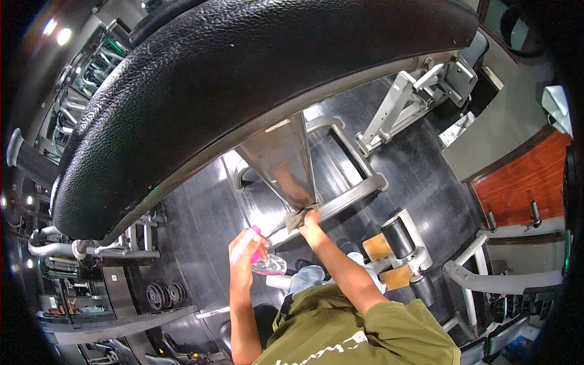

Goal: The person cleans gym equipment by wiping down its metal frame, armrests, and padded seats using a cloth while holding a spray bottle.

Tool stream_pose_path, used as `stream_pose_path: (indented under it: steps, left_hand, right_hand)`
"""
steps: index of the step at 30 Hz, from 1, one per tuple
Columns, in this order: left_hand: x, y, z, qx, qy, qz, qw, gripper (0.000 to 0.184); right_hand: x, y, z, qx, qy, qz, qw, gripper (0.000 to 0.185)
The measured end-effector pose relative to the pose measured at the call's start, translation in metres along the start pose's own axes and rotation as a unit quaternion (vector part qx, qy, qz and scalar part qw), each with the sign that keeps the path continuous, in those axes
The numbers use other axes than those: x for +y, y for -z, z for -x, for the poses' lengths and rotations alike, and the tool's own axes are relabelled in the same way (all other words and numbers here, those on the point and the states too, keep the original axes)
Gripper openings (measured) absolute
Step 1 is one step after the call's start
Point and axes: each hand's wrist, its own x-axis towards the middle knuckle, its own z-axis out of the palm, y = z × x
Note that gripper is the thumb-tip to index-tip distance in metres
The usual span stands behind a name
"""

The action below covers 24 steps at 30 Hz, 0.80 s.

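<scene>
My left hand (pixel 241 260) is wrapped round a spray bottle (pixel 271 265) with a pink and white head and a clear body. My right hand (pixel 309 222) presses a crumpled grey-brown cloth (pixel 298 218) against the lower end of a shiny metal panel (pixel 281 159). This panel hangs below a large black padded cushion (pixel 261 55) that fills the top of the view. Grey tubes of the machine's base frame (pixel 356 193) lie just beyond the cloth.
Black rollers (pixel 397 237) and tan pads stand right of my legs. A white-framed machine (pixel 395 112) is at the upper right, near a wood panel (pixel 520 185). Weight plates (pixel 159 295) sit at the lower left. A curved grey bar (pixel 121 325) crosses below them.
</scene>
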Motion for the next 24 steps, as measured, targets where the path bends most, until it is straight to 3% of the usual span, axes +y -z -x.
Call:
stream_pose_path:
  steps: [2,3,5,9,11,17,19,21,22,23,24]
  left_hand:
    - [-0.002,0.002,-0.001,0.001,0.001,-0.002,1.0,0.023]
    - [-0.003,0.005,0.0,0.003,0.005,-0.005,1.0,0.023]
    - [-0.009,0.009,0.002,0.004,0.012,-0.012,1.0,0.023]
    - [-0.008,0.008,0.003,0.003,0.018,-0.019,1.0,0.022]
    - [-0.006,0.006,0.005,0.002,0.016,-0.017,1.0,0.022]
    - [0.004,0.004,0.011,-0.006,0.013,-0.052,0.999,0.026]
    - [0.005,0.004,0.011,-0.003,0.014,-0.054,0.998,0.025]
    - [0.005,0.007,0.01,-0.004,0.007,-0.025,1.0,0.02]
    - [0.003,0.009,0.01,-0.006,0.008,-0.026,1.0,0.02]
    - [0.001,0.009,0.008,-0.011,0.008,-0.017,1.0,0.02]
    - [-0.002,0.009,0.006,-0.018,0.008,-0.006,1.0,0.019]
  right_hand:
    - [-0.035,-0.026,0.081,-0.103,-0.117,-0.072,0.985,0.048]
    - [-0.056,-0.041,0.131,-0.112,-0.125,-0.071,0.983,0.048]
    - [-0.049,-0.039,0.136,-0.165,-0.111,-0.042,0.979,0.048]
    - [-0.015,-0.019,0.084,-0.171,-0.106,-0.086,0.976,0.05]
    - [0.01,-0.002,0.042,-0.206,-0.169,-0.047,0.963,0.042]
    - [-0.017,-0.028,0.059,0.013,-0.162,0.028,0.986,0.047]
    - [-0.005,-0.027,0.033,-0.02,-0.168,-0.084,0.982,0.044]
    - [-0.038,-0.018,0.057,-0.05,-0.21,-0.072,0.974,0.042]
    - [-0.058,-0.018,0.076,-0.095,-0.228,-0.066,0.967,0.041]
    - [-0.067,0.003,0.067,-0.202,-0.227,-0.039,0.952,0.038]
    - [-0.087,0.008,0.076,-0.218,-0.222,-0.079,0.947,0.034]
